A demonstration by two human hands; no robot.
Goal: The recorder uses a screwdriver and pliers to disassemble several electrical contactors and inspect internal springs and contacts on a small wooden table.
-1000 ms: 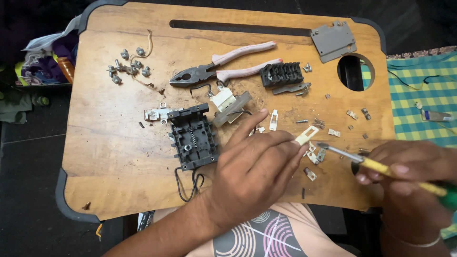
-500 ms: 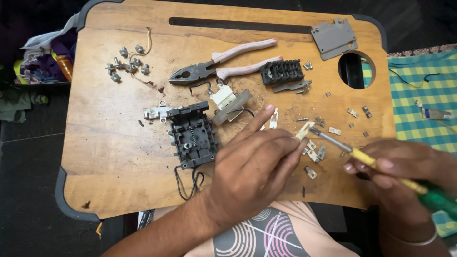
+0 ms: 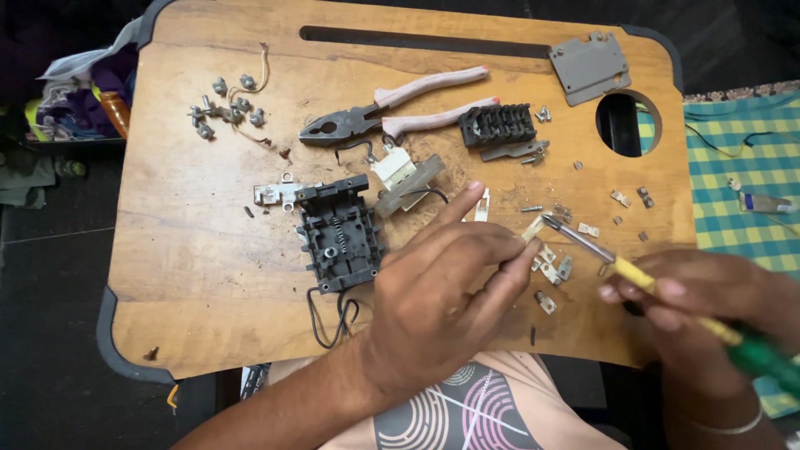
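Our left hand [image 3: 442,300] pinches a small metal contact [image 3: 532,229] near table's [image 3: 192,275] front-right edge; right hand [image 3: 700,300] grips screwdriver [image 3: 617,262], tip's now moved onto it vs. a sec ago, so prying's underway.

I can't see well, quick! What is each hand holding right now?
Left hand: fingers pinching a small metal strip.
Right hand: closed around a yellow-handled screwdriver.
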